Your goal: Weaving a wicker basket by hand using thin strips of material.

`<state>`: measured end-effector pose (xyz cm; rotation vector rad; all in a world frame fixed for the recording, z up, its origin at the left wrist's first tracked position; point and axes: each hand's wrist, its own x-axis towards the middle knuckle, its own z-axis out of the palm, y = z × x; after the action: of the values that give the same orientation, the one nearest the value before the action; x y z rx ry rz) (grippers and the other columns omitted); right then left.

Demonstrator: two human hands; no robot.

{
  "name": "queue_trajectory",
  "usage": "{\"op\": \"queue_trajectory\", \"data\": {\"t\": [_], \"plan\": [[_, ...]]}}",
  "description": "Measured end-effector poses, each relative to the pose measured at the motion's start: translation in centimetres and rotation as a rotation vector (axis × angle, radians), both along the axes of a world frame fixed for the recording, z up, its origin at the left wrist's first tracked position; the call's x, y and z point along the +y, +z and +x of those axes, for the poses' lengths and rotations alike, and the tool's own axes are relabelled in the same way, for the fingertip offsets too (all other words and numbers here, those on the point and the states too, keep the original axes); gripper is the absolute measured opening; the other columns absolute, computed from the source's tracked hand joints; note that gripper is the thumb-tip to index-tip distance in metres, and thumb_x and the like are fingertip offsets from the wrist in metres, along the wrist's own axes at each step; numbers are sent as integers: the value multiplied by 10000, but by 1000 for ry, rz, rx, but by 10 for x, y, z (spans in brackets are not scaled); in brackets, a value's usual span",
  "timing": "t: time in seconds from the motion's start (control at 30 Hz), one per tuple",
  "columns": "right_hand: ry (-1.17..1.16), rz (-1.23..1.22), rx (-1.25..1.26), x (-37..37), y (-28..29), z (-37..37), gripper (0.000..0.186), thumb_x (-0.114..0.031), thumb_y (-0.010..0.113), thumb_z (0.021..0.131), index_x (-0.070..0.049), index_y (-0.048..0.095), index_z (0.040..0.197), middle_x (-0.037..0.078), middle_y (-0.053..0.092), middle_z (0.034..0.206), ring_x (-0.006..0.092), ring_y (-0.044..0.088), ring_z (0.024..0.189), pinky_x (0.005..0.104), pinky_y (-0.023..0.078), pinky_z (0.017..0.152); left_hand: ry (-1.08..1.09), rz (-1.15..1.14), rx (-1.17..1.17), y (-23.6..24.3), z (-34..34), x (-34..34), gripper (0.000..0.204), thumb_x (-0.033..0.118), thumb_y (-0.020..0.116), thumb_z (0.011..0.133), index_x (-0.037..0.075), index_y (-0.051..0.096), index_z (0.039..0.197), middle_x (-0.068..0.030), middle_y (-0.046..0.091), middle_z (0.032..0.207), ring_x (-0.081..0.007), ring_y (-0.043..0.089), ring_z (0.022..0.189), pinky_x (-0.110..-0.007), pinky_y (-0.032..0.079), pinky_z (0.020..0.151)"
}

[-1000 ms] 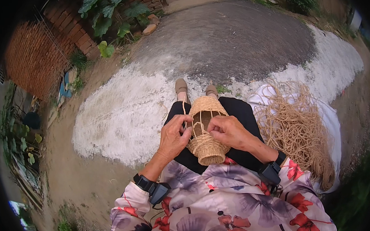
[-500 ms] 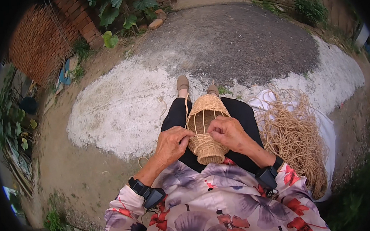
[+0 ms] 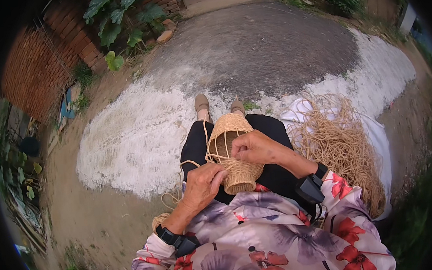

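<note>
A small woven straw-coloured basket (image 3: 244,172) lies across my lap, its narrow neck end toward me. Bare upright strands span an opening in its middle, between two woven parts. My left hand (image 3: 202,184) is closed at the basket's near left side, thumb and fingers pressed against the weave. At the opening, my right hand (image 3: 257,148) pinches by the strands with bent fingers. A thin cord (image 3: 190,162) runs from the basket's left side and loops down past my left wrist. The fingertips of my right hand partly hide what they grip.
Right of my legs, a large tangled heap of cord (image 3: 332,140) rests on a white cloth (image 3: 376,142). Whitish ground (image 3: 127,135) and dark gravel (image 3: 255,46) lie ahead. Brick walls (image 3: 31,72) and leafy plants (image 3: 117,17) stand at the far left.
My left hand has moved down and toward me along the basket. My right hand has shifted left over the opening. The cord now shows looping at the left.
</note>
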<state>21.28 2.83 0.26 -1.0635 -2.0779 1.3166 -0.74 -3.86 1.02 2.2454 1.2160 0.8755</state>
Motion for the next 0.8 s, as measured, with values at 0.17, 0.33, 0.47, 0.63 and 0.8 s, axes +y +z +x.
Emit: {"op": "queue_trajectory", "data": {"t": [0.17, 0.33, 0.47, 0.63, 0.8], "plan": [[14, -45, 134, 0, -4, 7, 146, -18, 554, 778, -38, 668, 868, 65, 669, 784, 139, 608, 669, 310, 487, 623, 3, 89, 67, 29, 7, 31, 62, 34, 666, 816, -12, 627, 831, -129, 630, 769, -284, 629, 692, -372, 496, 628], [-91, -141, 212, -13, -1, 17, 164, -10, 535, 848, -6, 632, 981, 12, 616, 803, 68, 554, 723, 251, 462, 647, 34, -49, 46, 12, 1, 40, 66, 63, 631, 845, -3, 626, 837, -130, 612, 746, -289, 614, 675, -372, 489, 631], [-172, -50, 310, -27, -15, 19, 144, -33, 524, 905, -11, 628, 1002, -1, 605, 806, 70, 552, 718, 229, 457, 640, 70, -48, 13, 13, 5, 42, 87, 68, 635, 863, -14, 620, 838, -110, 611, 737, -228, 592, 627, -322, 462, 579], [-232, -82, 373, -29, -15, 18, 123, -51, 543, 916, -16, 631, 995, -11, 594, 797, 49, 534, 699, 220, 446, 624, 44, 156, 60, 17, 9, 52, 87, 72, 628, 870, -11, 610, 850, -113, 611, 777, -215, 597, 642, -323, 472, 593], [-368, -53, 392, -29, -23, 27, 119, 11, 564, 852, 3, 618, 959, 25, 593, 801, 58, 540, 680, 232, 454, 604, 124, -25, 91, 8, 11, 51, 113, 95, 648, 852, 3, 586, 833, -136, 594, 792, -298, 621, 692, -386, 490, 618]]}}
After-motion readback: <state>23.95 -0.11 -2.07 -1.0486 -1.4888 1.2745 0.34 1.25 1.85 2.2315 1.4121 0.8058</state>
